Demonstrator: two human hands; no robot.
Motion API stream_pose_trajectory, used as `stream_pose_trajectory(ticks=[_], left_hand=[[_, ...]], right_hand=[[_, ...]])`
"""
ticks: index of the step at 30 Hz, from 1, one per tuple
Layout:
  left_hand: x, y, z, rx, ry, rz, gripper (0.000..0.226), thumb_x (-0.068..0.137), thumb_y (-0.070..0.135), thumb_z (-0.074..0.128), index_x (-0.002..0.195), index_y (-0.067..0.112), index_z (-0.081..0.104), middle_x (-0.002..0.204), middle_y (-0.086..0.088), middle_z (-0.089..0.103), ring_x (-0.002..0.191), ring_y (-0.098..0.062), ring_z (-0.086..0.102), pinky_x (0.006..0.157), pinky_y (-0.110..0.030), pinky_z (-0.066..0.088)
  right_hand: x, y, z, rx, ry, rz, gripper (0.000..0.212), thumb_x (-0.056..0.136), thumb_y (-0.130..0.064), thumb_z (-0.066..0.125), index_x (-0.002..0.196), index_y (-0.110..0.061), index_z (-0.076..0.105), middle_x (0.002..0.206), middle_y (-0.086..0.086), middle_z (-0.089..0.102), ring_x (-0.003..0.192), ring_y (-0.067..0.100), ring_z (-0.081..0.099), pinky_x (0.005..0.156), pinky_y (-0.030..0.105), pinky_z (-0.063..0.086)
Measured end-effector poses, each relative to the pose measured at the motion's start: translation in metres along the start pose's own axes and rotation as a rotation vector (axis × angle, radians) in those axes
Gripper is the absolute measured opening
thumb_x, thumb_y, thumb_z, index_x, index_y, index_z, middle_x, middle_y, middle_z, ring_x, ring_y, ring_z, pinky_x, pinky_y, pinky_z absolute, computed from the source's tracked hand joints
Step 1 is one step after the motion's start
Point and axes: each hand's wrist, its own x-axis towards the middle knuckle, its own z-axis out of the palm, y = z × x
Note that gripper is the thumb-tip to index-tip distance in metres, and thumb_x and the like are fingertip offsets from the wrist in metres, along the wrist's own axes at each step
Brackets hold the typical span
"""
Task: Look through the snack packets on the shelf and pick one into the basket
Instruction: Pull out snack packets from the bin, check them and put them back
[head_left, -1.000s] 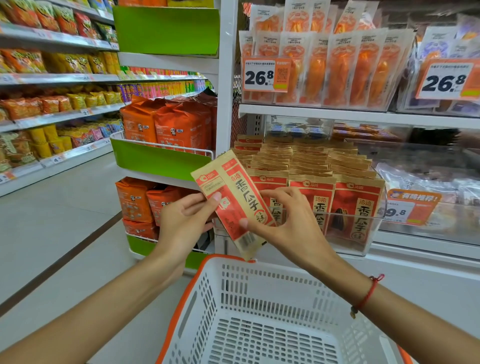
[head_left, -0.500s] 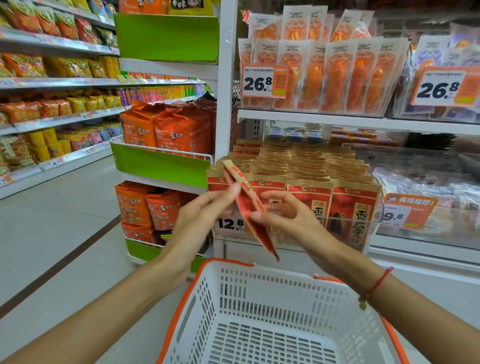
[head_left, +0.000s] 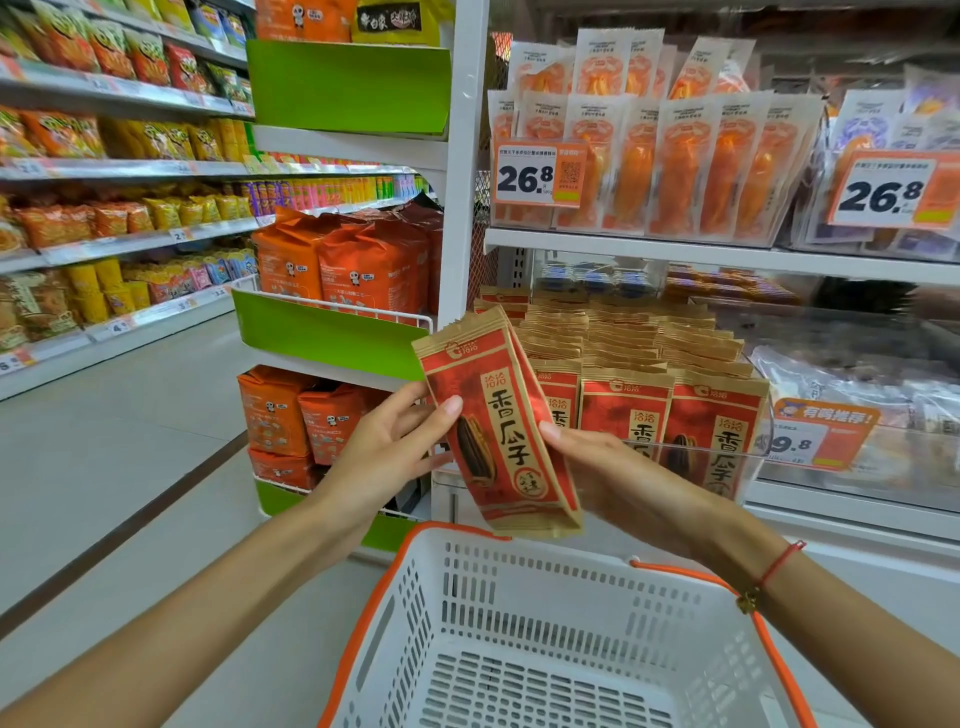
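Shop aisle, stocked shelf (head_left: 727, 257) ahead. Left hand (head_left: 387, 452) and right hand (head_left: 618, 475) pinch one red seed packet (head_left: 501, 431) by its side edges, front facing up, likely for reading, just above the basket's (head_left: 410, 587) far rim.

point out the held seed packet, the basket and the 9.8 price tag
held seed packet (head_left: 496, 431): head view, middle of its red front
basket (head_left: 524, 587): head view, white far wall
9.8 price tag (head_left: 821, 436): head view, middle of the tag
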Motion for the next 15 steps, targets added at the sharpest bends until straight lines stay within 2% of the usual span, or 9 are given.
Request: stream_pose_trajectory(ticks=[1, 3, 5, 7, 9, 11, 13, 15], left_hand=[[0.000, 0.000, -0.002, -0.003, 0.010, 0.015, 0.035, 0.086, 0.038, 0.058, 0.120, 0.030, 0.060, 0.111, 0.011, 0.072, 0.109, -0.004, 0.065, 0.090, -0.025, 0.052], [0.001, 0.001, -0.007, 0.000, 0.040, 0.044, 0.030, 0.087, 0.034, 0.060, 0.116, 0.030, 0.062, 0.109, 0.012, 0.072, 0.107, -0.005, 0.066, 0.091, -0.026, 0.053], [0.001, 0.003, -0.010, 0.013, 0.074, 0.081, 0.029, 0.087, 0.031, 0.061, 0.116, 0.030, 0.062, 0.109, 0.012, 0.072, 0.107, -0.005, 0.066, 0.096, -0.029, 0.052], [0.001, 0.007, -0.011, 0.026, 0.102, 0.126, 0.032, 0.085, 0.031, 0.063, 0.117, 0.030, 0.063, 0.110, 0.012, 0.072, 0.107, -0.004, 0.066, 0.100, -0.033, 0.048], [0.004, 0.018, -0.011, 0.027, 0.135, 0.178, 0.033, 0.083, 0.033, 0.064, 0.116, 0.032, 0.063, 0.111, 0.012, 0.072, 0.107, -0.004, 0.065, 0.102, -0.035, 0.045], [0.011, 0.031, -0.014, 0.006, 0.172, 0.242, 0.029, 0.083, 0.032, 0.065, 0.112, 0.034, 0.065, 0.112, 0.012, 0.071, 0.108, -0.004, 0.065, 0.102, -0.036, 0.045], [0.022, 0.045, -0.019, -0.010, 0.217, 0.308, 0.026, 0.083, 0.029, 0.065, 0.109, 0.034, 0.065, 0.113, 0.014, 0.071, 0.110, -0.003, 0.064, 0.101, -0.032, 0.045], [0.035, 0.056, -0.022, -0.020, 0.243, 0.337, 0.023, 0.086, 0.027, 0.066, 0.109, 0.031, 0.065, 0.112, 0.014, 0.071, 0.110, -0.002, 0.063, 0.099, -0.028, 0.046]], right_hand=[[0.000, -0.003, 0.003, -0.141, 0.087, -0.059, 0.041, 0.087, -0.046, 0.051, 0.119, -0.026, 0.066, 0.116, -0.005, 0.071, 0.111, 0.012, 0.065, 0.103, 0.036, 0.045], [0.001, -0.006, 0.007, -0.288, 0.244, -0.181, 0.037, 0.082, -0.046, 0.057, 0.110, -0.027, 0.074, 0.111, -0.010, 0.072, 0.109, 0.009, 0.064, 0.101, 0.037, 0.047], [0.002, -0.008, 0.007, -0.401, 0.385, -0.296, 0.030, 0.076, -0.048, 0.062, 0.101, -0.037, 0.075, 0.104, -0.018, 0.069, 0.106, 0.010, 0.061, 0.094, 0.039, 0.053], [0.003, -0.015, 0.007, -0.501, 0.480, -0.366, 0.022, 0.078, -0.045, 0.064, 0.099, -0.045, 0.070, 0.098, -0.023, 0.067, 0.102, 0.008, 0.060, 0.084, 0.037, 0.057], [0.005, -0.028, 0.009, -0.511, 0.528, -0.416, 0.018, 0.085, -0.040, 0.061, 0.101, -0.043, 0.068, 0.096, -0.019, 0.067, 0.098, 0.007, 0.062, 0.076, 0.029, 0.059], [0.009, -0.046, 0.010, -0.469, 0.544, -0.454, 0.030, 0.083, -0.049, 0.055, 0.103, -0.034, 0.071, 0.096, -0.013, 0.069, 0.095, 0.005, 0.064, 0.074, 0.022, 0.058], [0.016, -0.065, 0.007, -0.470, 0.555, -0.490, 0.043, 0.079, -0.057, 0.052, 0.105, -0.031, 0.073, 0.097, -0.010, 0.071, 0.091, 0.006, 0.067, 0.072, 0.021, 0.057], [0.026, -0.083, -0.001, -0.526, 0.569, -0.529, 0.042, 0.078, -0.059, 0.059, 0.107, -0.033, 0.073, 0.096, -0.009, 0.071, 0.086, 0.010, 0.067, 0.069, 0.025, 0.058]])
